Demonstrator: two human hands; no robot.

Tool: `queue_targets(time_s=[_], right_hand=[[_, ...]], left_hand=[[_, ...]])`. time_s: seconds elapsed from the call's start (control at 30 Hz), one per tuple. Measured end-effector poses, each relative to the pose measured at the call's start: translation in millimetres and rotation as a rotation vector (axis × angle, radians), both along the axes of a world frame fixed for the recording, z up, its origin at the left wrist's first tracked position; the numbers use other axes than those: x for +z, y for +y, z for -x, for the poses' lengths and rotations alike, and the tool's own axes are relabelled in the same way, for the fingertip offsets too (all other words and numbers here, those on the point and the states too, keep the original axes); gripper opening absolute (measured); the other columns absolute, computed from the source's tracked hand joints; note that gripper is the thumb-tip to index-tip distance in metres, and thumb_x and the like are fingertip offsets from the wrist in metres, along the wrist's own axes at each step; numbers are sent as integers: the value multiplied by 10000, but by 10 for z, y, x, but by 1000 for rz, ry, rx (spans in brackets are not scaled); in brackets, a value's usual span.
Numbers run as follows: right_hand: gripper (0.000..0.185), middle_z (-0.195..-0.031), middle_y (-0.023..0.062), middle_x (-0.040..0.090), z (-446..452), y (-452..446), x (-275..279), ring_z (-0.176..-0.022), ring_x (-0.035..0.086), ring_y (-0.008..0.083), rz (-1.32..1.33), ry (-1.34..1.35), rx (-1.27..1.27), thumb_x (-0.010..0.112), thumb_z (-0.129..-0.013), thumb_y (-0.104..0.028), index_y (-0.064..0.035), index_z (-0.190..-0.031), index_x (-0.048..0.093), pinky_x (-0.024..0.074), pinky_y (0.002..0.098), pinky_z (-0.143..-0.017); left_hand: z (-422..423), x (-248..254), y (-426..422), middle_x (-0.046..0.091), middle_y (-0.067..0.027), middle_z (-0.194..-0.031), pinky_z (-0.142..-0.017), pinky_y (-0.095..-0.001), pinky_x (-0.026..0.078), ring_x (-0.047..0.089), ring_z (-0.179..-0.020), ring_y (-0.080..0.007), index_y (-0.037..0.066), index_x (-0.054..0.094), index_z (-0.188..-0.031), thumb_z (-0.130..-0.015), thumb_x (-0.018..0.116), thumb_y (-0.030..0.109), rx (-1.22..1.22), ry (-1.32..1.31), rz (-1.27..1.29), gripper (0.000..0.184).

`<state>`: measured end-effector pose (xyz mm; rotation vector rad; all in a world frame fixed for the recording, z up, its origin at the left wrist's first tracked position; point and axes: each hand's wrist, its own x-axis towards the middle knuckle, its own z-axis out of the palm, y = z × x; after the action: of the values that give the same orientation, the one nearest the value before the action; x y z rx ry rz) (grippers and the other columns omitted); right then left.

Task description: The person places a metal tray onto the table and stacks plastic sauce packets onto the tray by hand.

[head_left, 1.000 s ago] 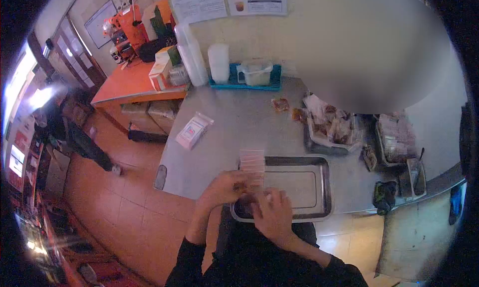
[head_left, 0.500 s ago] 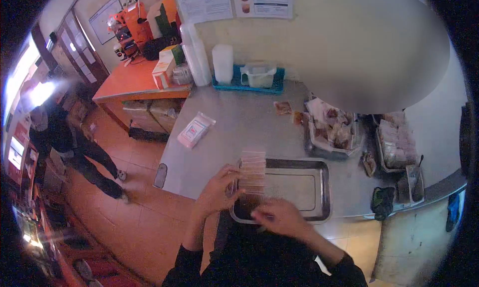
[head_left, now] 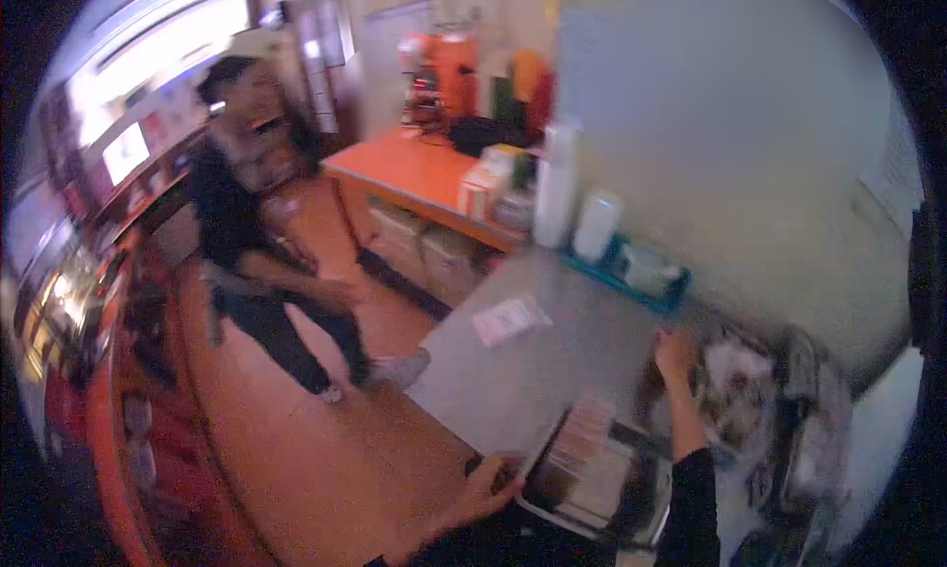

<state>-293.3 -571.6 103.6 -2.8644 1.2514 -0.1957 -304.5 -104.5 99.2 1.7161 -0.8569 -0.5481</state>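
My left hand [head_left: 493, 483] is at the left rim of a metal tray [head_left: 533, 503], its fingers partly bent and blurred. Pale, striped, flat strips [head_left: 584, 434] lie in the tray's left part, leaning over its far rim. My right hand [head_left: 676, 355] is stretched to the far side of the table, just left of a container of small filled packets [head_left: 735, 380]. Motion smears its fingers, and whether they hold anything is unclear.
A pink and white pack [head_left: 510, 319] lies on the metal table [head_left: 459, 375]. Behind it stand tall white stacks [head_left: 557, 187] and a teal basket [head_left: 636, 281]. Another tray of packets [head_left: 819, 419] is at right. A person [head_left: 266, 212] stands left, beside an orange-topped table [head_left: 395, 168].
The view has swung left. My right hand has gone from the near side of the tray to the back of the table. My left hand has left the strips for the tray's left rim.
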Motion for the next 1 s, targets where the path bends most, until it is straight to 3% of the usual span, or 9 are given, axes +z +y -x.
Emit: queue_targets(time_s=[0.03,0.13,0.23,0.33,0.4,0.47,0.63,0.83,1.0], right_hand=[[454,-1254,228,541,-33,-58,-20,-1098,552,404,212,137,65,559,-889,-382,-59,-1206,582,382,533,-979],[321,-1132,182,626,-290,-473,-480,-1088,551,405,178,-375,-164,663,-799,-344,-65,-958,685,377,570,-990],[385,-1061,172,662,-190,-530,-348,-1022,600,393,-271,-360,-307,726,-719,-360,-58,-952,679,438,562,-917],[379,-945,135,681,-35,-700,-577,-840,657,322,-257,-502,-201,741,-700,-290,-57,-986,654,514,483,-783],[258,-826,84,669,35,-600,-537,-697,647,236,-676,-893,133,718,-722,-185,-59,-937,647,528,372,-662],[194,-787,61,646,88,-367,-255,-689,625,174,-757,-842,111,671,-731,-62,-69,-922,639,516,315,-640],[212,-842,73,682,416,431,418,-695,641,167,-958,-741,138,676,-765,-82,-89,-977,679,518,306,-652],[173,-819,84,708,526,414,-78,-751,664,160,-816,-598,142,701,-770,-111,-43,-929,713,520,293,-695],[200,-833,74,692,720,821,513,-746,646,156,-471,-680,315,690,-778,-89,-50,-974,690,504,300,-691]], left_hand=[[-2,-3,20,606,-143,-1136,-904,-387,477,587,-1030,-250,19,460,-1289,-915,609,172,-56,51,-92,430],[-23,-47,30,636,-108,-1072,-894,-374,483,614,-976,-240,19,526,-1229,-915,604,169,-44,29,95,356],[-61,-183,28,636,-100,-1069,-861,-359,498,613,-975,-221,29,549,-1213,-904,620,168,24,-135,48,345],[-55,66,13,641,-126,-1061,-830,-348,509,619,-965,-217,34,570,-1191,-893,637,165,42,-30,94,333],[-93,66,-29,643,-129,-1061,-817,-342,511,623,-949,-210,39,581,-1179,-888,643,158,29,-75,115,321],[-57,104,-77,645,-132,-1061,-804,-337,513,627,-932,-202,44,593,-1168,-883,649,150,16,-109,133,309],[-39,321,-159,596,-95,-901,-656,-305,477,581,-711,-177,56,607,-1114,-867,637,92,62,-259,150,251],[-38,464,-200,588,-93,-915,-640,-295,470,566,-706,-176,62,615,-1109,-856,652,95,71,-284,161,258],[-133,667,-258,594,-108,-954,-713,-314,487,596,-817,-226,70,606,-1129,-832,665,87,35,-325,154,303]])
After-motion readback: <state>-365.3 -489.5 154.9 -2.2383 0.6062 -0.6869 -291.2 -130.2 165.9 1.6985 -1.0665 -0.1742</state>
